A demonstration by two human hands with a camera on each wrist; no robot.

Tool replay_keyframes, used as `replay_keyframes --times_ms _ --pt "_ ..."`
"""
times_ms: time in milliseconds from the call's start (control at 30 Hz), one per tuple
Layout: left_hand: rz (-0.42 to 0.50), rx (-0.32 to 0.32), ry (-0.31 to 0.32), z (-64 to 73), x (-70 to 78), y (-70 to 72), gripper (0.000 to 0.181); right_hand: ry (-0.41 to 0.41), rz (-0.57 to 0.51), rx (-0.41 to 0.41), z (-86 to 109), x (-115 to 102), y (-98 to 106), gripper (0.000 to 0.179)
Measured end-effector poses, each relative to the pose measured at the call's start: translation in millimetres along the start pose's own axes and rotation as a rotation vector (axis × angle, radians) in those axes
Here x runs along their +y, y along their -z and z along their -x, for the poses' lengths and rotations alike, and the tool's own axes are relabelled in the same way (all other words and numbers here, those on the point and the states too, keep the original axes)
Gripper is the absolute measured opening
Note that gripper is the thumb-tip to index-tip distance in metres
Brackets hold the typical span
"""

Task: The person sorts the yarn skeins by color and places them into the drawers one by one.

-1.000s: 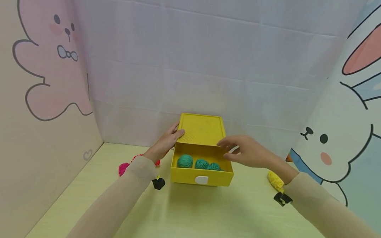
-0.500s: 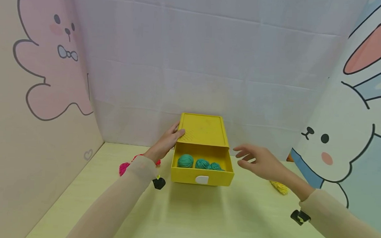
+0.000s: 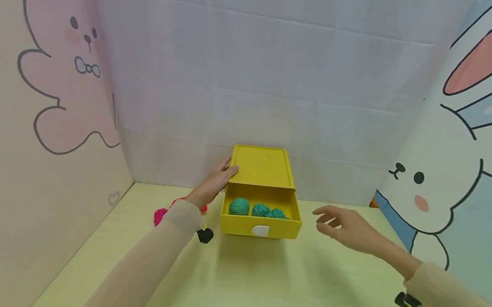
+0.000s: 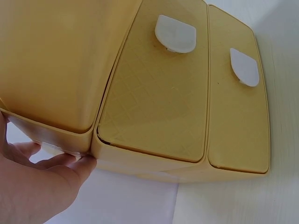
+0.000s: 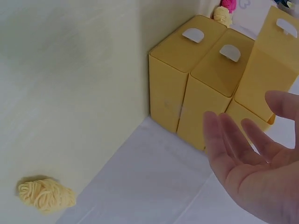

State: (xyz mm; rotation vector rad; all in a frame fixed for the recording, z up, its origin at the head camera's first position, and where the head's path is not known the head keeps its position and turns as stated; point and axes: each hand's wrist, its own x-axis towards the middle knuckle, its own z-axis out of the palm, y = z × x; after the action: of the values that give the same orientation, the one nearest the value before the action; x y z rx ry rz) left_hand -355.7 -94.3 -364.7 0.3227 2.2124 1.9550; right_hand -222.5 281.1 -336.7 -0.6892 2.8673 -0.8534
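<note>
A yellow drawer cabinet (image 3: 263, 167) with three stacked drawers stands near the back wall, its top drawer (image 3: 243, 226) pulled out. Inside that drawer lie teal yarn balls (image 3: 239, 207), seen above its front panel with the white tab. My left hand (image 3: 212, 182) holds the cabinet's upper left corner, thumb on the top and fingers along the side. In the left wrist view, the two lower drawers (image 4: 154, 88) are closed. My right hand (image 3: 351, 229) hovers right of the cabinet, fingers loosely bent, nothing in it.
A yellow yarn bundle (image 5: 46, 195) lies on the table to the right, hidden behind my right arm in the head view. Magenta yarn (image 3: 159, 217) and red yarn (image 3: 204, 210) lie left of the cabinet, partly behind my left arm. Printed walls (image 3: 438, 189) enclose the sides.
My right hand has moved from the drawer's right rim outward to the right and lower. My left hand stays at the cabinet's corner; the drawer has not moved.
</note>
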Motion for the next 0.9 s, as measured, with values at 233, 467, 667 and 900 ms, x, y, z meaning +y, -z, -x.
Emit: replay_keyframes --times_ms 233,467,667,900 --pt "0.007 -0.002 0.002 -2.6 -1.2 0.5 0.069 -0.072 -0.136 -0.088 9.2 4 -18 0.04" --pt "0.003 -0.003 0.001 -1.3 -1.0 0.2 0.07 -0.138 -0.352 -0.215 11.2 1 -34 0.045" --pt "0.002 -0.003 0.0 -1.5 -0.7 0.2 0.069 -0.176 -0.55 -0.336 9.1 -8 -52 0.051" --pt "0.0 0.002 -0.002 -0.4 -0.3 0.3 0.069 -0.176 -0.768 -0.434 3.4 -29 -73 0.053"
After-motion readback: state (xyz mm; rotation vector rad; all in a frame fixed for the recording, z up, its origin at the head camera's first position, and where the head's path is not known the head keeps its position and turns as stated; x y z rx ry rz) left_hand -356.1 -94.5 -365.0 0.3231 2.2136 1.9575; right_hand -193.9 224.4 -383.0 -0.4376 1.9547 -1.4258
